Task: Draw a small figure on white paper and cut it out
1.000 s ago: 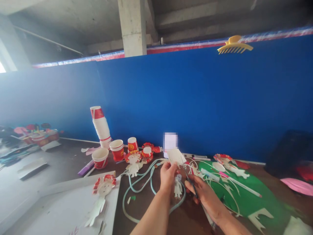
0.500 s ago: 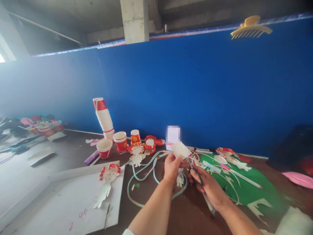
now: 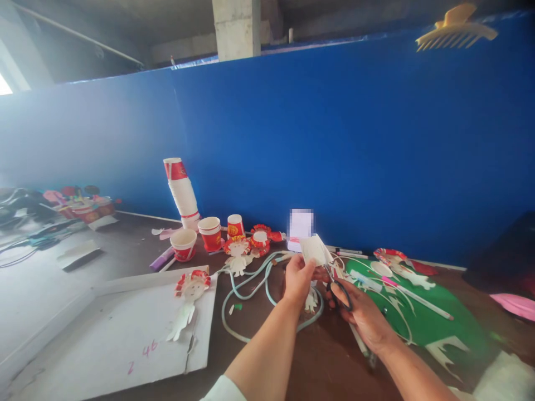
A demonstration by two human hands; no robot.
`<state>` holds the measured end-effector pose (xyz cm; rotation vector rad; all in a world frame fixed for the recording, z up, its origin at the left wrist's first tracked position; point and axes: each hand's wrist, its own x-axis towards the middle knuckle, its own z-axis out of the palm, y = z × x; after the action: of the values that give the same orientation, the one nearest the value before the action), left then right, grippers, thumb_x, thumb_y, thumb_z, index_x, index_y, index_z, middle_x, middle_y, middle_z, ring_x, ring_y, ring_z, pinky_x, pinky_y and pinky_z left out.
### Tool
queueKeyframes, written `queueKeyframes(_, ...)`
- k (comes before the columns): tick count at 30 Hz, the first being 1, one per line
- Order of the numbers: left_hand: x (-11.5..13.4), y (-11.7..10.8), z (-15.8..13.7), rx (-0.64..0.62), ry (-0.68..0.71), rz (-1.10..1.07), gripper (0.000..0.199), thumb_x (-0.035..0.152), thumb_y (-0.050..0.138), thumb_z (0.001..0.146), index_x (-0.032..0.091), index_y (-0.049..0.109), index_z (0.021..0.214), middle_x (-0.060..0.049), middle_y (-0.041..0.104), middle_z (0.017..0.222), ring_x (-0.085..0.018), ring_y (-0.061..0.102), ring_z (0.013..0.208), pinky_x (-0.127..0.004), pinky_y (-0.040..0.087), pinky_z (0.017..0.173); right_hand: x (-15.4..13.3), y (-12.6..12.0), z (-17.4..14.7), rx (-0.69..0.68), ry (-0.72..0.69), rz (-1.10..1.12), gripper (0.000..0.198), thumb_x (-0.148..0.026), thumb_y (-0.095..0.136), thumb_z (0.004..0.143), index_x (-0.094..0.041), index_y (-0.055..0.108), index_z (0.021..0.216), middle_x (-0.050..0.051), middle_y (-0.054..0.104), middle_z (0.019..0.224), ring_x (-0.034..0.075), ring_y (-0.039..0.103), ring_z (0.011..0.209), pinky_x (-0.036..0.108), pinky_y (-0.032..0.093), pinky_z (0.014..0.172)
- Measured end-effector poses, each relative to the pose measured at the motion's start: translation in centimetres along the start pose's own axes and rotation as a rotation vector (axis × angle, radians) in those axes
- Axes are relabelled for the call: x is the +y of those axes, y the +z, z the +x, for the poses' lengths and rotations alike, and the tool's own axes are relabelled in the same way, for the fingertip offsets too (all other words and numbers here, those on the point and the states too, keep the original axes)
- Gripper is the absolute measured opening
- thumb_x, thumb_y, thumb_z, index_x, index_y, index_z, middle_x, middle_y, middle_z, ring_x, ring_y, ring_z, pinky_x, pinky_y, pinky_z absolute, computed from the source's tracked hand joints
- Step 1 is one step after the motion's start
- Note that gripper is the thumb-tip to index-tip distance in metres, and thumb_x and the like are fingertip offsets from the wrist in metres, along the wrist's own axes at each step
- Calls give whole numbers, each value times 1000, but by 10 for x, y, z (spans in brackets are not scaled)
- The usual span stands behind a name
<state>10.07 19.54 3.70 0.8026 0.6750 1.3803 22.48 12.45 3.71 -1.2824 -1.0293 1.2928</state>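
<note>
Between the fingers and thumb of my left hand (image 3: 300, 279) is a piece of white paper (image 3: 314, 250), held up above the table. My right hand (image 3: 363, 313) grips a pair of scissors (image 3: 341, 294) by the dark handles. The blades reach up to the paper's right lower edge; whether they are open or closed is too small to tell. Below my hands, a white cut-out figure (image 3: 311, 301) lies on the table, partly hidden. A pale blue cable (image 3: 228, 320) loops beside my left wrist.
To the left stand red paper cups (image 3: 184, 245) and a tall cup stack (image 3: 183, 195). A paper-cup doll (image 3: 193, 287) lies on a white cardboard tray (image 3: 125, 334). At right, a green sheet (image 3: 447, 312) carries a pink-capped marker (image 3: 418, 298) and scraps. A blue partition (image 3: 313, 128) rises behind.
The view has tilted and turned slightly, so things sit a little higher and further right. The paper has turned a little in my left hand; both hands keep their hold.
</note>
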Motion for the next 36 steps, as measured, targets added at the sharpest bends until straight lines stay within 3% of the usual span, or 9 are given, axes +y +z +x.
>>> queueKeyframes(12, 2, 1, -1, -2, -5, 15, 30, 36, 75, 65, 15, 58, 79, -2, 64, 67, -13, 60, 58, -26, 52, 57, -3, 1, -2, 19, 29, -30, 34, -52, 74, 74, -27, 70, 97, -1, 67, 80, 12, 55, 67, 17, 32, 46)
queueKeyframes(16, 3, 1, -2, -54, -12, -28, 25, 26, 71, 63, 14, 60, 82, -3, 65, 71, -14, 62, 61, -27, 53, 62, -4, 1, -3, 57, 26, -34, 39, -53, 74, 73, -28, 71, 103, -1, 68, 81, 14, 57, 70, 18, 36, 48)
queueKeyframes(19, 4, 1, -3, -107, -28, -36, 28, 19, 67, 61, 12, 63, 88, -4, 67, 75, -14, 63, 62, -28, 53, 65, -3, 0, -2, 56, -1, -21, 42, -52, 74, 73, -28, 71, 108, -1, 67, 79, 14, 56, 69, 18, 33, 45)
queueKeyframes(27, 5, 0, -5, -143, -47, -61, 32, 17, 66, 60, 10, 64, 91, -7, 68, 77, -17, 66, 67, -30, 54, 69, -5, 2, -4, 119, 5, -11, 45, -51, 77, 69, -27, 72, 107, 0, 68, 79, 14, 56, 70, 19, 37, 51)
queueKeyframes(30, 2, -3, -4, -160, -60, -111, 33, 25, 69, 66, 10, 63, 95, -8, 68, 79, -19, 67, 69, -32, 55, 69, -7, 4, -4, 139, -4, -10, 46, -52, 79, 66, -26, 73, 103, 0, 68, 76, 15, 57, 69, 20, 37, 50)
queueKeyframes(33, -2, -6, -1, -133, -63, -151, 37, 44, 69, 75, 12, 62, 92, -9, 67, 83, -20, 68, 72, -34, 56, 68, -7, 5, -4, 149, -8, -30, 46, -52, 79, 64, -25, 73, 101, 0, 68, 75, 15, 58, 68, 20, 38, 49)
queueKeyframes(36, -2, -6, 0, -117, -60, -128, 44, 54, 69, 74, 13, 61, 85, -8, 67, 82, -18, 66, 69, -33, 55, 65, -9, 6, -6, 150, -18, -64, 46, -52, 78, 65, -26, 72, 102, 1, 69, 78, 17, 60, 70, 22, 42, 53)
